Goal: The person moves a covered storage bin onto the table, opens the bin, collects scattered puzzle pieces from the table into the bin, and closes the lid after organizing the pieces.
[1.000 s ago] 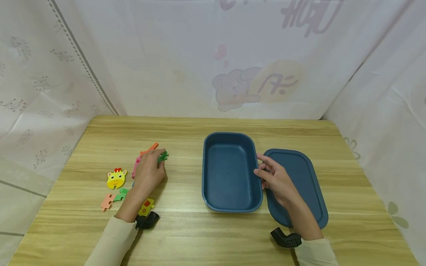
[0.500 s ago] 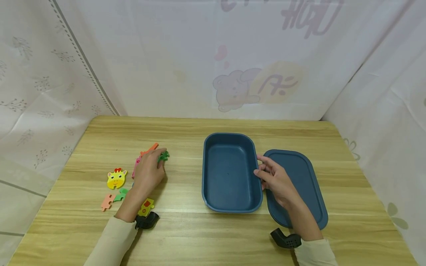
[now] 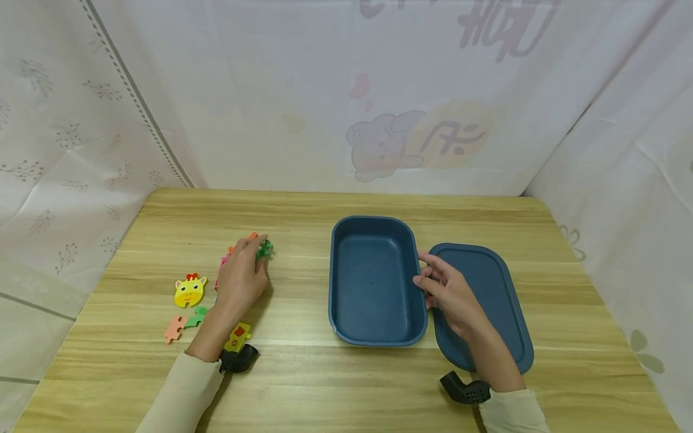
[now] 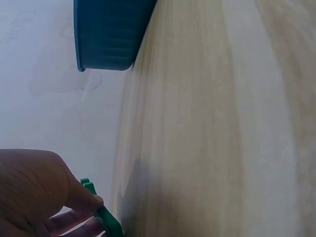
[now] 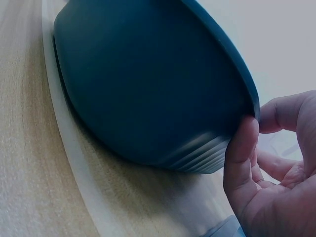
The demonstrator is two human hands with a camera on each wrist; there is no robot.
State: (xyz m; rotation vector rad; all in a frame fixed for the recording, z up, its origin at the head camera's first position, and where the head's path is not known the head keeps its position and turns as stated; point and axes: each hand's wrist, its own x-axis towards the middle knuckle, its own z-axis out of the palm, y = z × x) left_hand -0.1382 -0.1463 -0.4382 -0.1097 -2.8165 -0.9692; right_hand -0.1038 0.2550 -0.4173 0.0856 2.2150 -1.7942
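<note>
My left hand (image 3: 242, 276) pinches a green puzzle piece (image 3: 264, 249) at the left of the table. The left wrist view shows this green piece (image 4: 106, 219) edge-on between thumb and fingers. Under and behind the hand, partly hidden, lie an orange piece (image 3: 252, 236) and a pink piece (image 3: 222, 263). My right hand (image 3: 452, 294) grips the right rim of a dark blue rectangular box (image 3: 370, 282), and nothing lies inside it. In the right wrist view, thumb and finger clasp the rim of the box (image 5: 148, 89).
A blue lid (image 3: 487, 282) lies flat right of the box, partly beneath the right forearm. Left of my left arm are a yellow giraffe-head piece (image 3: 189, 293), a peach piece (image 3: 175, 329) and another green piece (image 3: 197, 316). A yellow piece (image 3: 237, 337) sits by the left wrist.
My left hand has shifted slightly away from me with the green piece, covering more of the orange and pink pieces. The right hand and the box have stayed put.
</note>
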